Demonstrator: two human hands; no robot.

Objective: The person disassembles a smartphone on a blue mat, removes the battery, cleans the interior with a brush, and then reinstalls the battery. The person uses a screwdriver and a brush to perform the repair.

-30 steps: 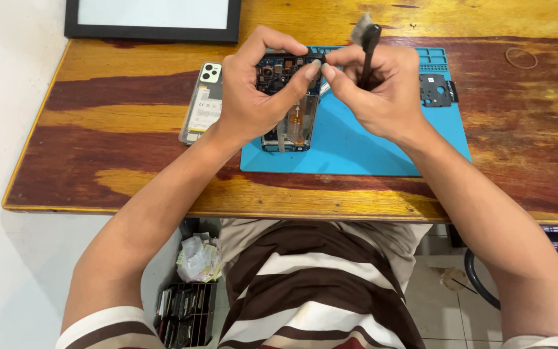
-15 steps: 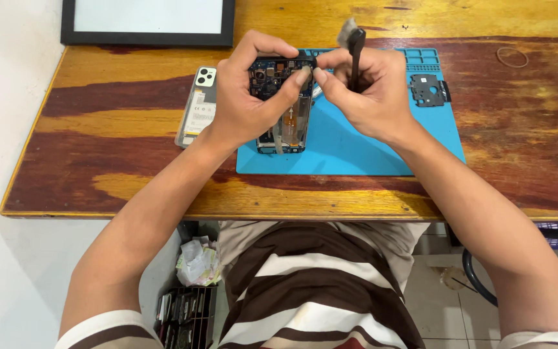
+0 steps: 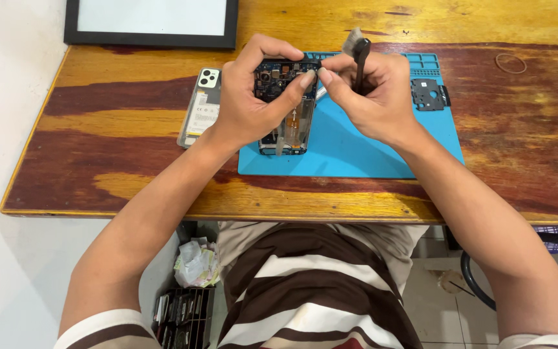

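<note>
Two hands meet over the blue work mat (image 3: 356,152), much as they did half a second ago; the pose has barely shifted, though everything sits slightly lower and more to the right in view than before. My left hand (image 3: 250,103) grips the opened phone (image 3: 287,106) by its upper end, fingers curled over the top edge and thumb pressing its right side, holding it tilted up off the mat with its lower end resting near the mat's front edge. My right hand (image 3: 372,97) is closed around a black brush (image 3: 360,55), the bristles poking up past my knuckles, while its thumb and forefinger pinch together right at the phone's top corner. Whatever that pinch holds is too small and too covered to make out. Most of the circuit board is hidden behind my left fingers. Beside the mat lies a clear phone back cover (image 3: 201,106); a dark bracket part (image 3: 429,94) rests on the mat's right side.
</note>
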